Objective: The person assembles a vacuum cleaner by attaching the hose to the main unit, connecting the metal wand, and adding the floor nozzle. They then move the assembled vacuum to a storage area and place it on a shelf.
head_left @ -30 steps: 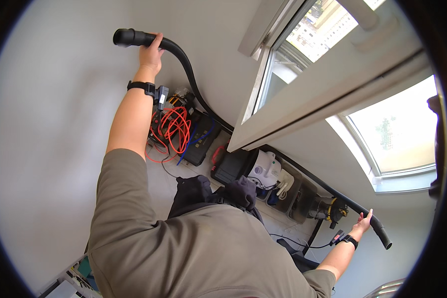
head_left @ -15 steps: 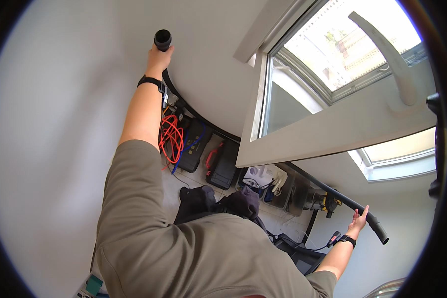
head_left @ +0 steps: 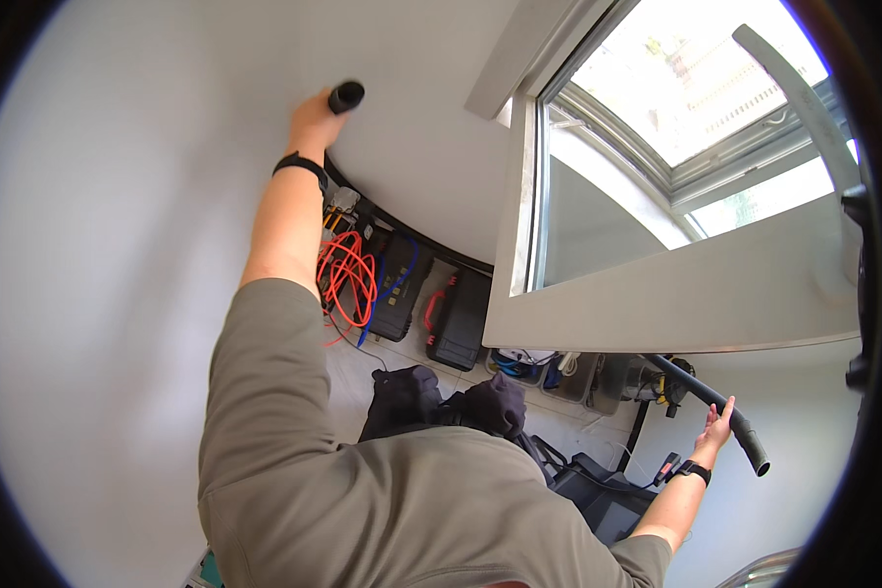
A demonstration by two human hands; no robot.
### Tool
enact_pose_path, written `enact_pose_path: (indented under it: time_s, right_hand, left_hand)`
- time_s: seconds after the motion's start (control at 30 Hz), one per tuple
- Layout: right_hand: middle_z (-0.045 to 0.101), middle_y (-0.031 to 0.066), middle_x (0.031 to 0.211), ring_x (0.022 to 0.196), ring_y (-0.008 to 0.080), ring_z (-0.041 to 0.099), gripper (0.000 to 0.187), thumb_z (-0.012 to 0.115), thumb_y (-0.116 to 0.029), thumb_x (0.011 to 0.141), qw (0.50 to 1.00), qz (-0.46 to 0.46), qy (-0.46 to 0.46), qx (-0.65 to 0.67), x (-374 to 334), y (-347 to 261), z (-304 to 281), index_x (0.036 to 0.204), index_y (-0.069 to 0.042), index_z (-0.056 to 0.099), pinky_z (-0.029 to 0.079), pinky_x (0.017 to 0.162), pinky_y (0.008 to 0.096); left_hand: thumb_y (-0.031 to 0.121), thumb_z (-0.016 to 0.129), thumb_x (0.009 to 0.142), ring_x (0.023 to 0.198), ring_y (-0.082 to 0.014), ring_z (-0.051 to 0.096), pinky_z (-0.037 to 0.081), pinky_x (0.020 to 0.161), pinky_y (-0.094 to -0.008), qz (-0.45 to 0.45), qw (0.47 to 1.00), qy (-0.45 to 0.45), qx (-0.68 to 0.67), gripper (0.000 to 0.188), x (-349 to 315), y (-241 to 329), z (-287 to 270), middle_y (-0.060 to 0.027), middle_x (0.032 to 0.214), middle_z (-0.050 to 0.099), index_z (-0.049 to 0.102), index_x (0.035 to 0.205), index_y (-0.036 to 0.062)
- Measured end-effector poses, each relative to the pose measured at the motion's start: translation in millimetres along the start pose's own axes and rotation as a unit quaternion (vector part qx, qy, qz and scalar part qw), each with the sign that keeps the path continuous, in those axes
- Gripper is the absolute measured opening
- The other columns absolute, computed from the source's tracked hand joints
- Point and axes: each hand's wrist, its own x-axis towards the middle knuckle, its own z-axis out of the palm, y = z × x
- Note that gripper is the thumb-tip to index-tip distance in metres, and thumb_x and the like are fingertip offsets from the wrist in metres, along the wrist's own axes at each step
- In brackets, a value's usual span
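Note:
At the far end of my raised left arm, my left hand (head_left: 314, 122) is closed around a short-looking black tube (head_left: 347, 96) with a dark hollow end. The rest of that tube is hidden by the hand. On the right, my right hand (head_left: 714, 428) holds a long black pipe (head_left: 696, 385) near its bent, open end, with one finger stretched along it. The pipe's other part disappears behind the open white window sash (head_left: 647, 314). A black strap is on each wrist.
Along the wall on the floor lie a coiled red cable (head_left: 348, 277), a black tool case (head_left: 398, 294) and a second black case (head_left: 461, 321) with a red handle. Plastic bins (head_left: 568, 377) stand beside them. The sash's handle (head_left: 799, 93) juts out at upper right.
My left hand has tipped its tube to the right and slightly down. The sash appears shifted right and lower in view. My right hand stays on the pipe.

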Motion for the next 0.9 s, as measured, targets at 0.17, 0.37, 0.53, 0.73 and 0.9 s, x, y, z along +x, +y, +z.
enact_pose_path:
  time_s: [0.17, 0.37, 0.53, 0.73, 0.9]
  right_hand:
    - [0.061, 0.0, 0.099, 0.078, 0.0095, 0.061, 0.048, 0.073, -0.04, 0.079, 1.0, -0.004, 0.013, -0.017, -4.3, 1.8, -5.2, 0.111, -0.007, 0.058, 0.046, 0.068, 0.0191]
    - [0.06, -0.0001, 0.102, 0.079, 0.0099, 0.061, 0.05, 0.072, -0.039, 0.08, 1.0, -0.006, -0.011, -0.015, -11.9, -4.0, 8.0, 0.116, -0.008, 0.057, 0.046, 0.073, 0.0207]
    - [0.06, -0.0015, 0.099, 0.077, 0.0086, 0.06, 0.046, 0.071, -0.038, 0.081, 1.0, -0.028, -0.005, -0.01, -15.3, -5.3, 27.9, 0.116, -0.011, 0.058, 0.045, 0.071, 0.0199]
    - [0.06, -0.0026, 0.097, 0.071, 0.0072, 0.059, 0.04, 0.073, -0.036, 0.08, 0.999, -0.035, 0.018, -0.025, -6.5, -2.8, 35.4, 0.109, -0.011, 0.061, 0.044, 0.063, 0.0176]
    - [0.06, -0.0036, 0.096, 0.072, 0.0069, 0.058, 0.042, 0.073, -0.039, 0.079, 0.999, -0.031, 0.016, -0.029, -1.2, 1.4, 29.1, 0.108, -0.012, 0.061, 0.043, 0.063, 0.0175]
  left_hand:
    - [0.018, 0.065, 0.078, 0.097, -0.0359, 0.058, 0.049, 0.081, -0.0444, -0.017, 0.994, -0.095, 0.057, 0.026, -29.0, -23.3, 37.6, -0.0158, 0.098, 0.064, 0.056, 0.1, 0.0079]
    - [0.019, 0.065, 0.08, 0.101, -0.0348, 0.058, 0.049, 0.084, -0.0443, 0.059, 0.991, -0.105, 0.063, 0.034, -34.9, -11.1, 91.2, -0.016, 0.119, 0.056, 0.054, 0.11, 0.0076]
    - [0.023, 0.065, 0.08, 0.112, -0.0377, 0.052, 0.047, 0.091, -0.0416, 0.15, 0.982, -0.105, 0.041, 0.063, -53.1, -0.5, 117.9, -0.0173, 0.138, 0.04, 0.038, 0.136, 0.0146]
    - [0.025, 0.066, 0.08, 0.108, -0.0361, 0.055, 0.047, 0.09, -0.0421, 0.162, 0.973, -0.155, 0.047, 0.063, -81.1, 23.1, 122.6, -0.0161, 0.139, 0.039, 0.039, 0.137, 0.0174]
    - [0.02, 0.066, 0.077, 0.104, -0.0371, 0.056, 0.048, 0.086, -0.0431, 0.095, 0.986, 0.098, -0.092, 0.051, -64.6, 6.7, 117.2, -0.0161, 0.127, 0.047, 0.047, 0.123, 0.0111]
